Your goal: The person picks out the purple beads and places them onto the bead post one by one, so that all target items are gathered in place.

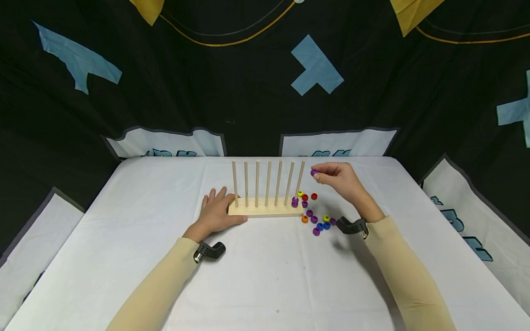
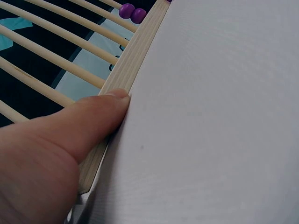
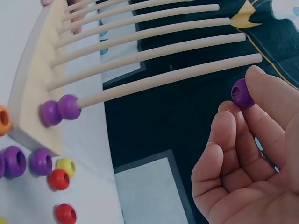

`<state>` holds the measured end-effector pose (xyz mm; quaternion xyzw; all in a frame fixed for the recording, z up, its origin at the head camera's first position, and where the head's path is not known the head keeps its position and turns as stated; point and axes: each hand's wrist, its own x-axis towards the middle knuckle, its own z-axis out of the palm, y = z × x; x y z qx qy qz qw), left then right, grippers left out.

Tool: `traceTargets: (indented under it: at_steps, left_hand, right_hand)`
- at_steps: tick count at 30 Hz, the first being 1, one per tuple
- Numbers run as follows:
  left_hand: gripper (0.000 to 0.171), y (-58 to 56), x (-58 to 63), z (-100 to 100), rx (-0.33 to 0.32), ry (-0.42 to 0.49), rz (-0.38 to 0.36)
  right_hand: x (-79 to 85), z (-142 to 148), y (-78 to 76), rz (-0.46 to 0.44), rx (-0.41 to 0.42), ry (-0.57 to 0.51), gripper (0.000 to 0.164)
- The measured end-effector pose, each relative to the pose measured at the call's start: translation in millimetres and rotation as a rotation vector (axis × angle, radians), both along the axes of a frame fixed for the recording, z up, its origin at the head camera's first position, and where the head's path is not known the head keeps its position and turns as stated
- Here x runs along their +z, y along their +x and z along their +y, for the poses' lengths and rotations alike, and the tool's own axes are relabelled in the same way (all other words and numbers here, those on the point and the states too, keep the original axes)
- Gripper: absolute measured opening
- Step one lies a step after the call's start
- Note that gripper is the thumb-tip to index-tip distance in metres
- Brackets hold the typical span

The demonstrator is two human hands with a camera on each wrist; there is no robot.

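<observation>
A wooden peg stand (image 1: 265, 211), a pale base with a row of several upright pegs, stands on the white table. My left hand (image 1: 217, 211) holds its left end, the thumb (image 2: 100, 109) lying along the front edge and the fingers reaching behind. Between thumb and fingertips, my right hand (image 1: 341, 179) pinches a purple bead (image 3: 242, 93), its hole showing. That bead is just right of the tip of the rightmost peg (image 3: 187, 77), apart from it. Two purple beads (image 3: 69, 107) are stacked low on this same peg; the other pegs are bare.
Loose beads lie right of the base: red (image 1: 314, 196), yellow (image 1: 326, 218), orange (image 1: 304, 219), blue (image 1: 327, 225) and several purple (image 1: 316, 231). Some sit close to the base's right end, below my right forearm. A black curtain (image 1: 248, 92) hangs behind the table.
</observation>
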<state>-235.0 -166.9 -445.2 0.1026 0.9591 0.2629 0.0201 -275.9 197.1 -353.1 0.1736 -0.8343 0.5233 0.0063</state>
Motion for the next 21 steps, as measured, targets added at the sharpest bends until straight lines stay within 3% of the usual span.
traceTargets:
  at_steps: [12,21]
  left_hand:
    - [0.076,0.8,0.9,0.6,0.001,-0.002,0.0]
    - [0.076,1.1,2.0,1.1,0.001,-0.008,-0.002]
  right_hand:
    - [26.0,-8.1,-2.7,-0.004,0.022,-0.059,0.034]
    - [37.5,-13.8,-4.7,0.022,0.025,-0.042,0.033]
